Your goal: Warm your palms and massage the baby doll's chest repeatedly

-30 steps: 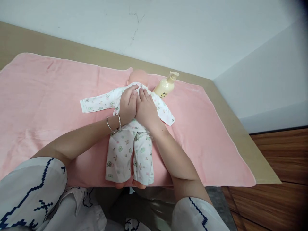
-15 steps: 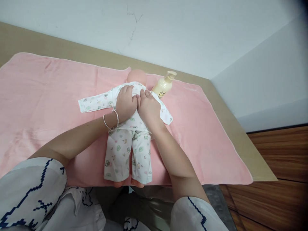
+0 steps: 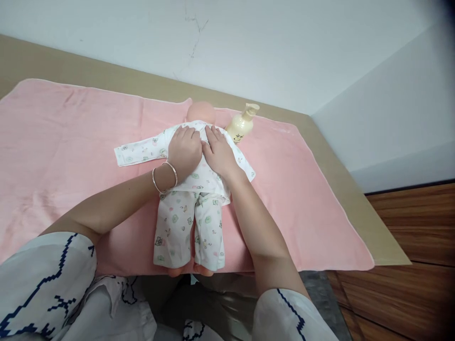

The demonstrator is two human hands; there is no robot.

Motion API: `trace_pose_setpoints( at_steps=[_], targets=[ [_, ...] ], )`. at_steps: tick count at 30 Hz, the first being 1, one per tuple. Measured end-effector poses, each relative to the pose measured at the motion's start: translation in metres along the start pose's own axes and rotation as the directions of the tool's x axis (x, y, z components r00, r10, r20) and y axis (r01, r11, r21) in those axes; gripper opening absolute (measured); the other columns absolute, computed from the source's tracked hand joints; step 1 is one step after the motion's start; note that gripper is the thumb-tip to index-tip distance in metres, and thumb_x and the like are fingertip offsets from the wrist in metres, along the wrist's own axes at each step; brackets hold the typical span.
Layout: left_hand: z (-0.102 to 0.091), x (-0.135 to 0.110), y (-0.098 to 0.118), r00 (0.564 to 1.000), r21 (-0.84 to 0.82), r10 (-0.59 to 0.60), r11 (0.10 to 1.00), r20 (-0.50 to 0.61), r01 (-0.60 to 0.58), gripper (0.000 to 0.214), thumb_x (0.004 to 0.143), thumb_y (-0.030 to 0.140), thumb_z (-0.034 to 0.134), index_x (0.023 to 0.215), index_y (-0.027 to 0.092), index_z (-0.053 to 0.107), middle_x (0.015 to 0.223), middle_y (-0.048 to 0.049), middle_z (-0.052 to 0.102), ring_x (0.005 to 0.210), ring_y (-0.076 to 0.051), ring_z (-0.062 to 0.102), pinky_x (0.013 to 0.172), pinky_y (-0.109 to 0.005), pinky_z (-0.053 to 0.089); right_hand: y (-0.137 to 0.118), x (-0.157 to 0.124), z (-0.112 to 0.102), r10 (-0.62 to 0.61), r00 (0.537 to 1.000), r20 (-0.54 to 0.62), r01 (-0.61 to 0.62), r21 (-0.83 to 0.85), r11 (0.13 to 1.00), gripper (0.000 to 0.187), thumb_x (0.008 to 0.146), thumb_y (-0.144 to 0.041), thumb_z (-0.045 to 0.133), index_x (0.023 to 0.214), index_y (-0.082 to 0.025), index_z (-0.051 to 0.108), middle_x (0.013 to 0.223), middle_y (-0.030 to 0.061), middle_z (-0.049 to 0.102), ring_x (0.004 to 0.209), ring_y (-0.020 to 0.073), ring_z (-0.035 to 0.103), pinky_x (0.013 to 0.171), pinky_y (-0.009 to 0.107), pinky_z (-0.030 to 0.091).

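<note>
left hand (image 3: 184, 150) flat, fingers spread, on doll (image 3: 190, 189) back (face-down) | right hand (image 3: 218, 154) flat beside it; bottle (image 3: 241, 125) near desk's far edge

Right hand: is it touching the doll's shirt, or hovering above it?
Touching. The head view shows the right hand lying flat on the doll's shirt with no gap.

Home: pink towel (image 3: 53, 142), wooden floor (image 3: 419, 227)
</note>
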State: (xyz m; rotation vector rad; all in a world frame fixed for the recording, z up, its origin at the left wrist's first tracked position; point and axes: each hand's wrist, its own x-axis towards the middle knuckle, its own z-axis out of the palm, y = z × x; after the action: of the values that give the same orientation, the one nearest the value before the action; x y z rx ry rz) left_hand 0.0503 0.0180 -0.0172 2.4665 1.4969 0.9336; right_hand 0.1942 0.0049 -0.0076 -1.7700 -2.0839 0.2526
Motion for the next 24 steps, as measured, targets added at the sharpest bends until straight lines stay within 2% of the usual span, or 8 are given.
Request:
trace_pose_setpoints(
  at_steps=[4,8,10,13,16,20,24],
  targets=[
    [0.012,0.003,-0.013,0.994,-0.050,-0.060,0.997,-0.087,0.056,0.043,0.095,0.025,0.044,0.132,0.006,0.053,0.146,-0.0218,0.055,0.143,-0.036,0.044,0.122,-0.057,0.033,-0.030,-0.015,-0.007,0.008,1.000,-0.005,-0.008,-0.143,0.990,0.054,0.102,-0.028,0.034,0.151,-0.007,0.042,0.156,0.0239,0.043,0.148,0.0366,0.040,0.120,0.055,0.035],
    [0.013,0.002,-0.016,0.994,-0.035,-0.020,0.999,-0.105,0.016,0.038,0.096,0.025,0.043,0.128,0.010,0.058,0.141,-0.0192,0.059,0.139,-0.034,0.050,0.120,-0.053,0.036,-0.048,-0.024,-0.010,0.049,0.998,-0.048,-0.058,-0.195,0.979,0.046,0.102,-0.023,0.031,0.136,-0.009,0.058,0.144,0.0244,0.056,0.139,0.0373,0.051,0.111,0.053,0.045],
    [0.008,0.000,-0.011,0.997,-0.006,-0.001,1.000,-0.072,0.000,0.033,0.097,0.024,0.041,0.116,0.009,0.063,0.132,-0.0211,0.064,0.131,-0.035,0.056,0.116,-0.052,0.040,-0.041,-0.021,-0.010,0.046,0.997,-0.058,-0.052,-0.116,0.992,0.045,0.102,-0.024,0.031,0.135,-0.013,0.059,0.145,0.0205,0.057,0.141,0.0351,0.049,0.113,0.053,0.044],
    [0.001,-0.006,-0.002,0.998,0.019,0.045,0.999,-0.037,-0.044,0.031,0.097,0.023,0.038,0.103,0.010,0.066,0.119,-0.0211,0.069,0.122,-0.035,0.062,0.110,-0.053,0.045,-0.016,-0.010,-0.005,-0.008,0.998,-0.070,0.012,0.050,0.999,0.046,0.101,-0.028,0.036,0.142,-0.017,0.053,0.154,0.0141,0.049,0.150,0.0287,0.037,0.122,0.052,0.035],
    [0.004,-0.008,-0.001,0.995,0.003,0.065,0.998,-0.079,-0.065,0.033,0.097,0.022,0.038,0.108,0.009,0.066,0.126,-0.0209,0.067,0.128,-0.035,0.058,0.113,-0.053,0.044,0.000,-0.002,0.001,-0.029,0.995,-0.098,0.038,0.095,0.995,0.047,0.100,-0.032,0.037,0.143,-0.018,0.050,0.158,0.0114,0.045,0.153,0.0272,0.032,0.126,0.056,0.027],
    [0.015,-0.003,-0.013,0.995,-0.034,0.007,0.999,-0.097,-0.011,0.044,0.092,0.024,0.045,0.129,0.005,0.058,0.143,-0.0228,0.057,0.141,-0.038,0.047,0.120,-0.058,0.035,-0.016,-0.008,0.002,0.030,0.995,-0.100,-0.028,0.019,0.999,0.048,0.100,-0.026,0.033,0.142,-0.013,0.052,0.154,0.0157,0.049,0.150,0.0300,0.037,0.125,0.056,0.029],
    [0.022,-0.001,-0.025,0.991,-0.105,0.011,0.994,-0.130,-0.024,0.045,0.088,0.022,0.047,0.131,0.013,0.058,0.144,-0.0155,0.058,0.139,-0.034,0.048,0.120,-0.056,0.036,-0.042,-0.020,-0.001,0.047,0.993,-0.107,-0.052,-0.043,0.998,0.042,0.097,-0.019,0.036,0.125,-0.009,0.065,0.145,0.0192,0.058,0.144,0.0336,0.046,0.120,0.053,0.039]
  ],
)
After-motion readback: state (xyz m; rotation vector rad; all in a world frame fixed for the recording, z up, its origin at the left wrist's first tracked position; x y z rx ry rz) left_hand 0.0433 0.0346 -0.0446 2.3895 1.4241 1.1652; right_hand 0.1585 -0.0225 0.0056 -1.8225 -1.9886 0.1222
